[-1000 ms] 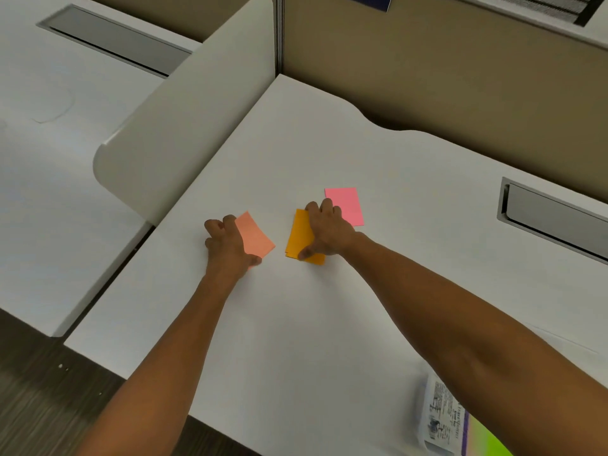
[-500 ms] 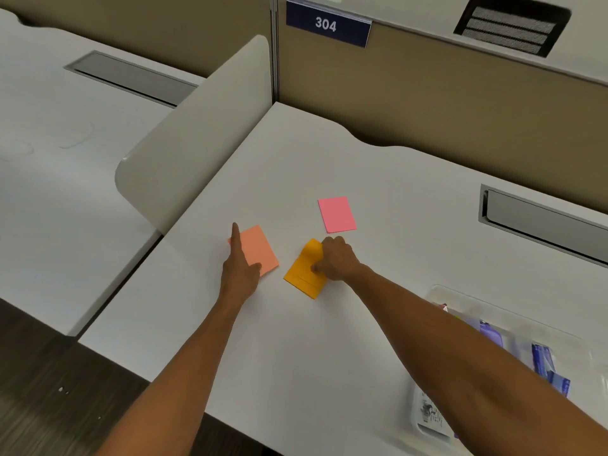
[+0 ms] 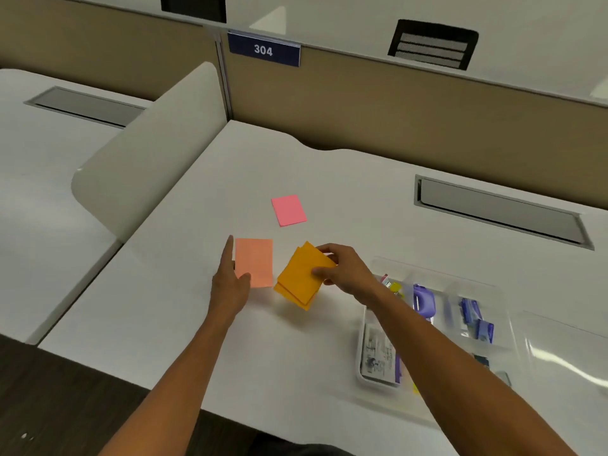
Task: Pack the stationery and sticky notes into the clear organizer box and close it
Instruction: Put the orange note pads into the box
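Note:
My right hand [image 3: 342, 269] pinches a fanned stack of orange sticky notes [image 3: 297, 276], lifted slightly off the white desk [image 3: 164, 307]. A salmon sticky note pad [image 3: 255, 261] lies flat to its left; my left hand [image 3: 230, 279] rests against its left edge with the thumb on its near corner and the fingers stretched out. A pink sticky note pad [image 3: 289, 210] lies alone farther back. The clear organizer box [image 3: 503, 311] stands at the right, lid off, holding purple and blue stationery, a printed packet and small coloured items; my right forearm crosses its near left part.
A curved white divider [image 3: 144, 153] rises at the desk's left edge, with another desk beyond it. A tan partition with a "304" sign [image 3: 263, 49] backs the desk. A grey cable slot [image 3: 496, 210] is set into the desk at back right.
My right hand has picked the orange notes up off the desk and drawn them nearer and to the right. My left hand has turned the salmon pad square. The view has tilted up, showing more of the box.

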A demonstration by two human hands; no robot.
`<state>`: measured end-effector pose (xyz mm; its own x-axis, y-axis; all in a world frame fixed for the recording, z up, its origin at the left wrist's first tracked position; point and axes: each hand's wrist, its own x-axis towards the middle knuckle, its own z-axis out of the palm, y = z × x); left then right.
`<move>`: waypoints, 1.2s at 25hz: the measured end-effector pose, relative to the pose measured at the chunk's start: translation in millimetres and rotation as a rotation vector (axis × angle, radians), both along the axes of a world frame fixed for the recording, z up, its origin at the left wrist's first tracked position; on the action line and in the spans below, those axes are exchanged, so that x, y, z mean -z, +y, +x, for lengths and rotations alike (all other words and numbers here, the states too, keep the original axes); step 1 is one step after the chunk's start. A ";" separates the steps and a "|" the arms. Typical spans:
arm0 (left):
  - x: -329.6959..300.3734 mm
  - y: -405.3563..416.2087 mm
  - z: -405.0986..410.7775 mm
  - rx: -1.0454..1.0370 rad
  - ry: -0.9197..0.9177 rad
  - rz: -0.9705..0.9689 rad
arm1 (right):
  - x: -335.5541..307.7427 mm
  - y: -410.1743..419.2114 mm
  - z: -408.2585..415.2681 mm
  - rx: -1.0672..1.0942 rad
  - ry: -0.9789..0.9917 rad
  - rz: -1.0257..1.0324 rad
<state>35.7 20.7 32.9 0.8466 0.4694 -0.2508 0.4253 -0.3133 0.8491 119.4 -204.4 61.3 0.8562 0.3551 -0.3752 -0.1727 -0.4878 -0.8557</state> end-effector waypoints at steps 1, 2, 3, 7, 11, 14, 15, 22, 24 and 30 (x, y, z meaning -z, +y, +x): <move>-4.0 -13.6 -2.4 0.029 -0.017 0.030 | -7.3 -18.9 -6.1 0.019 -0.030 0.003; -7.6 -27.9 -3.8 0.062 -0.038 0.041 | -13.5 -38.2 -11.4 0.040 -0.058 -0.001; -10.0 -42.4 -4.4 0.100 -0.065 0.037 | -19.8 -57.2 -15.8 0.065 -0.083 -0.008; -22.1 -102.1 -4.4 0.268 -0.092 -0.115 | -37.5 -125.4 -32.8 0.175 -0.132 -0.074; -27.5 -166.4 -8.9 0.453 -0.047 -0.122 | -38.8 -186.5 -54.2 0.277 -0.168 -0.110; -27.4 -210.3 -13.4 0.576 -0.019 -0.096 | -36.6 -224.9 -69.7 0.357 -0.171 -0.132; -26.2 -222.3 -14.8 0.611 -0.013 -0.078 | -36.6 -235.8 -74.6 0.392 -0.165 -0.133; -11.9 -285.6 -20.5 0.878 0.100 0.148 | -35.1 -287.6 -101.6 0.563 -0.134 -0.084; -7.5 -293.8 -21.5 0.901 0.128 0.191 | -33.2 -288.9 -105.6 0.552 -0.126 -0.085; -3.1 -305.1 -29.5 1.017 0.117 0.408 | -22.7 -276.2 -110.3 0.507 -0.072 -0.106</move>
<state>6.2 -284.4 36.0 0.8657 -0.3677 -0.3396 -0.1194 -0.8106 0.5733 9.1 -480.6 84.0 0.9357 -0.1472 -0.3205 -0.3521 -0.4432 -0.8244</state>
